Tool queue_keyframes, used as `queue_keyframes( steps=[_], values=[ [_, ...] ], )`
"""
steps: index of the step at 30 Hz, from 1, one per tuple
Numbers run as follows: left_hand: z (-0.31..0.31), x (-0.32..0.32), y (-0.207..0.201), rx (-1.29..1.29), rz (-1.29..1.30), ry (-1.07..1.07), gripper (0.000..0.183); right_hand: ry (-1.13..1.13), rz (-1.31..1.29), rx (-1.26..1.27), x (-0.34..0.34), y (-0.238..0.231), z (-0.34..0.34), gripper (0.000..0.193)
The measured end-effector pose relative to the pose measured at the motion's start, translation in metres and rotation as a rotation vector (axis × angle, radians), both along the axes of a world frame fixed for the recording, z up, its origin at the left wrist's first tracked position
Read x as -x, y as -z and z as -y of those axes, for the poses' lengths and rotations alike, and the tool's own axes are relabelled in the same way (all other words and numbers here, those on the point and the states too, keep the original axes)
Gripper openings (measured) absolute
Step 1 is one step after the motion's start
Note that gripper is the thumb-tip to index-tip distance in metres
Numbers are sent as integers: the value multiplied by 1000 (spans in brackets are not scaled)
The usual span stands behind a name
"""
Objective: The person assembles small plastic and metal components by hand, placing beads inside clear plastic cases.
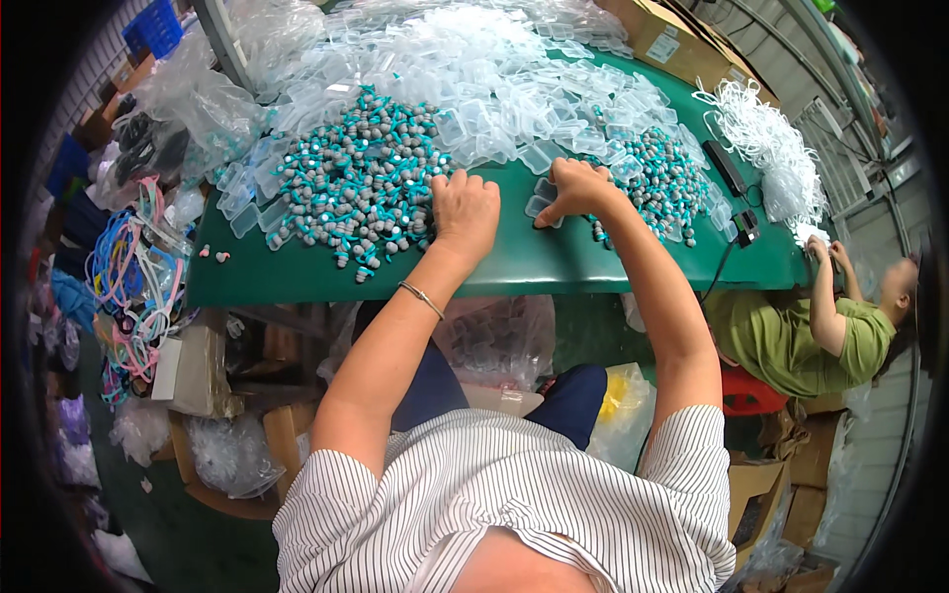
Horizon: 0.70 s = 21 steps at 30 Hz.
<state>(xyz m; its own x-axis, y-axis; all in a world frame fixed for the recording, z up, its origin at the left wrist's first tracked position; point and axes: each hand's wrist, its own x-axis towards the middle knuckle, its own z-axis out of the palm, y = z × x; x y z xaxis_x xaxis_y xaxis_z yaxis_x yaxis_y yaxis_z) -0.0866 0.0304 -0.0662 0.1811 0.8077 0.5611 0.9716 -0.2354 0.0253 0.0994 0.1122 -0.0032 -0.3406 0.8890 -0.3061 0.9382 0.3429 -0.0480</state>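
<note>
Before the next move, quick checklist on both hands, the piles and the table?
1. Left hand at the right edge of the left grey-and-teal pile: ok.
2. What the left fingers grip: cannot tell, hidden.
3. Right hand gripping the clear case beside it: cannot tell.
4. Clear plastic heap beyond the hands: ok.
5. Green table free of strays: not ok, pink bits near its left edge.
6. Co-worker apart from both hands: ok.

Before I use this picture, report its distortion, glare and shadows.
Head view, right: distortion tips the green-shirted co-worker sideways; head view, top: pale glare flecks the clear rectangular plastic boxes; head view, centre: shadow darkens the green tabletop by the right hand.
</note>
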Motion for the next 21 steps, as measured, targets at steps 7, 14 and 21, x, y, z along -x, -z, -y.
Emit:
queue_keyframes(
  steps=[7,14,21],
  values=[
    [0,-1,1,35,17,24,5,-15,-124,-127,-4,14,5,88],
    [1,2,8,-3,102,19,10,-478,-488,-651,-3,33,69,20],
    [4,3,3,4,176,60,8,-209,-421,-879,-29,45,36,17]
  ],
)
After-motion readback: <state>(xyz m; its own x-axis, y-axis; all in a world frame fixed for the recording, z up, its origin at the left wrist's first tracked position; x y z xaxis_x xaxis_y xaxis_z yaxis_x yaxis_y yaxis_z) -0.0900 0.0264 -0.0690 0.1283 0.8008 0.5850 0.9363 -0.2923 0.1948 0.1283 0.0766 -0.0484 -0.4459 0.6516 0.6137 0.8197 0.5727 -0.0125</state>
